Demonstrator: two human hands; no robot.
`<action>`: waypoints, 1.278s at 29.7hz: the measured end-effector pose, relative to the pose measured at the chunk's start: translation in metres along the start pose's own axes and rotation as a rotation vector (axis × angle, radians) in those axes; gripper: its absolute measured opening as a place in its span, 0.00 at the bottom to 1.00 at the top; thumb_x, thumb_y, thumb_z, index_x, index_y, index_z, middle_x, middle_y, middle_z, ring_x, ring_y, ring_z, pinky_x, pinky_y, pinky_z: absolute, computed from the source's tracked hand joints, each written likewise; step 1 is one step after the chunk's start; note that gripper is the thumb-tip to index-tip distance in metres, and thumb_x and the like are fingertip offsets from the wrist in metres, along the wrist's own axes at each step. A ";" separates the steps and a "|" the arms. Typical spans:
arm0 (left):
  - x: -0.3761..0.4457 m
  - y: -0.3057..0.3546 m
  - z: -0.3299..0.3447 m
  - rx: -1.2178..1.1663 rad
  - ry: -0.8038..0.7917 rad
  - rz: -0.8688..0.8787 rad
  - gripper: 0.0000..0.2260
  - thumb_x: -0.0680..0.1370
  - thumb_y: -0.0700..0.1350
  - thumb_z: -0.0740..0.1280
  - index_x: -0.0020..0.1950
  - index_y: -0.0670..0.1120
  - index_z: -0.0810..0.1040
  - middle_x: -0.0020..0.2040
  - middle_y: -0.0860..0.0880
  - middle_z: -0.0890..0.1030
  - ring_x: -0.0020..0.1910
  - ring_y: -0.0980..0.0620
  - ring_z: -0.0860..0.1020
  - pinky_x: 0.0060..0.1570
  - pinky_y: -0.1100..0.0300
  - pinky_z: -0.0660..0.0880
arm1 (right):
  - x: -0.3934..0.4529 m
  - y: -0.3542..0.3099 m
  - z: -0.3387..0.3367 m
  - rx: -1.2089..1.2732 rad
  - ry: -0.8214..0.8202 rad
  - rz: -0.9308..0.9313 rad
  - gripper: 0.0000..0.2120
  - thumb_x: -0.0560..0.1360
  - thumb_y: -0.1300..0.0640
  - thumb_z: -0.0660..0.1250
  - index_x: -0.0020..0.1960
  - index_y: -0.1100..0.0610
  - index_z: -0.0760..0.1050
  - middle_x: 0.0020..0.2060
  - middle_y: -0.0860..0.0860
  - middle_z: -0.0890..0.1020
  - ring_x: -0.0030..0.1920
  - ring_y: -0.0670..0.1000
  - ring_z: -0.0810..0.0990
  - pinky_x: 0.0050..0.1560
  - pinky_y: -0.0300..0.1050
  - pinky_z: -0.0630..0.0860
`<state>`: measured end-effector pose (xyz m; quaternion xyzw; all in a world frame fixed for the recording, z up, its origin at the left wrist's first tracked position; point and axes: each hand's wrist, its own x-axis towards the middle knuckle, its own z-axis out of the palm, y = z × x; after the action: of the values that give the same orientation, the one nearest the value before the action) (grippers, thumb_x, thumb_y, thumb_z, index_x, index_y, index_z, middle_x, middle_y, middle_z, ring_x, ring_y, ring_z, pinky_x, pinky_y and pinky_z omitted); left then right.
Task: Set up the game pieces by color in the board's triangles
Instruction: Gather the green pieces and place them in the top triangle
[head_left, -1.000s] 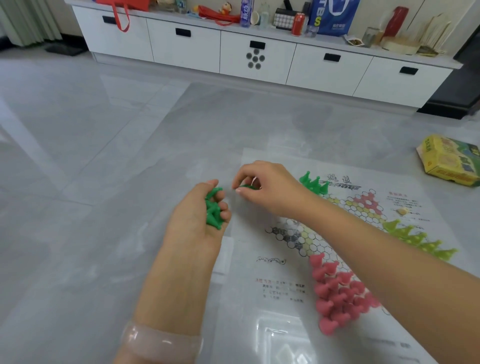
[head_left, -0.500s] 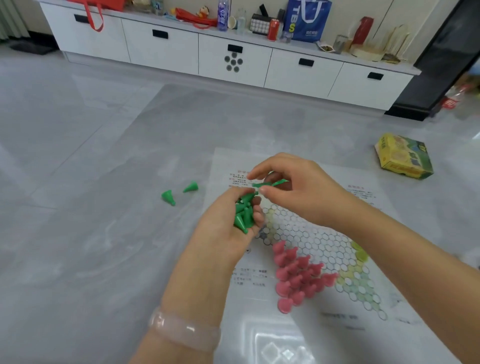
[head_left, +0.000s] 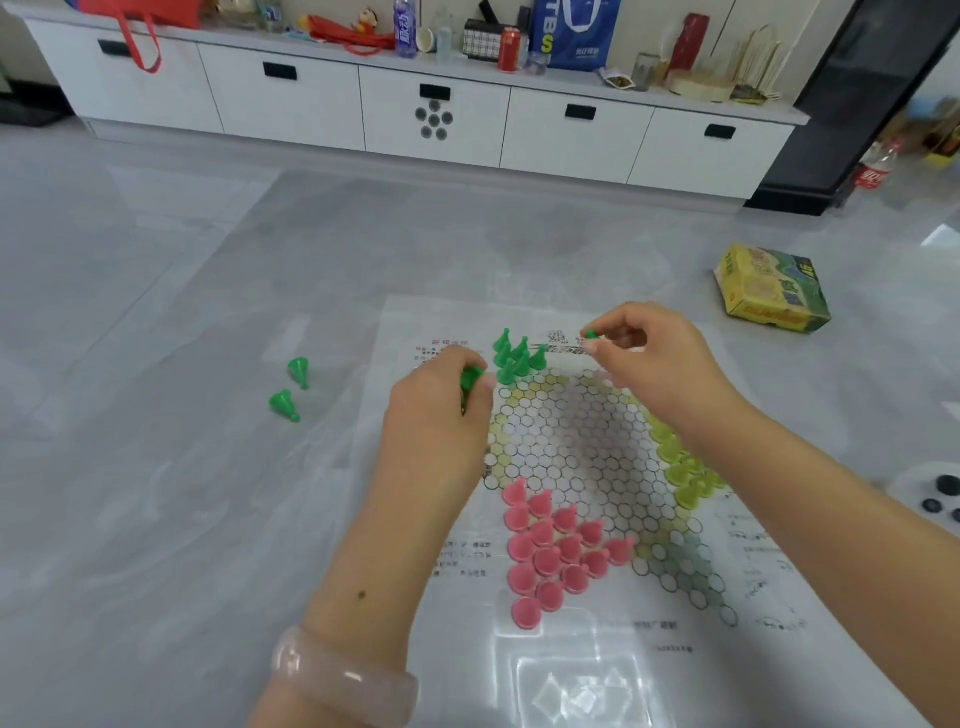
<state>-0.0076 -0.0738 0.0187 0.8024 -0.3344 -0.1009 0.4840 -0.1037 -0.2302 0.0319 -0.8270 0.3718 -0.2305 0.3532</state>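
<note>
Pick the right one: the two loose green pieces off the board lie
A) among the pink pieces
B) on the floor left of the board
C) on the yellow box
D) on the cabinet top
B: both green pieces lie tipped over on the grey floor, left of the board and apart from it.

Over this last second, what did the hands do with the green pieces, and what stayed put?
The right hand carried one green cone piece from beside the left hand out over the board's far edge, still pinching it. The left hand keeps gripping a bunch of green pieces. The pink cone pieces, the two green cones on the floor and the yellow box lie as before; the camera view shifted.
</note>
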 end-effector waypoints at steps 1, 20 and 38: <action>0.001 0.000 0.000 0.024 0.001 0.022 0.04 0.78 0.46 0.62 0.50 0.48 0.75 0.37 0.58 0.72 0.32 0.62 0.71 0.35 0.80 0.66 | 0.003 0.003 0.001 -0.034 -0.013 0.011 0.02 0.73 0.57 0.68 0.44 0.52 0.78 0.41 0.50 0.77 0.40 0.49 0.77 0.38 0.39 0.73; 0.009 -0.017 -0.016 -0.112 0.041 -0.192 0.04 0.74 0.45 0.69 0.46 0.51 0.75 0.40 0.59 0.73 0.37 0.62 0.71 0.29 0.83 0.64 | 0.025 0.014 0.026 -0.303 -0.162 0.014 0.05 0.75 0.62 0.64 0.47 0.55 0.78 0.41 0.50 0.80 0.43 0.48 0.78 0.47 0.39 0.73; 0.006 -0.013 -0.018 -0.153 0.009 -0.219 0.03 0.75 0.43 0.68 0.45 0.50 0.75 0.39 0.59 0.72 0.34 0.61 0.70 0.27 0.81 0.65 | 0.022 0.013 0.029 -0.339 -0.146 -0.036 0.08 0.75 0.60 0.64 0.54 0.56 0.78 0.41 0.49 0.78 0.41 0.45 0.74 0.37 0.30 0.65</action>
<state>0.0113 -0.0612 0.0179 0.7952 -0.2340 -0.1745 0.5314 -0.0768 -0.2415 0.0061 -0.8958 0.3637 -0.1102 0.2305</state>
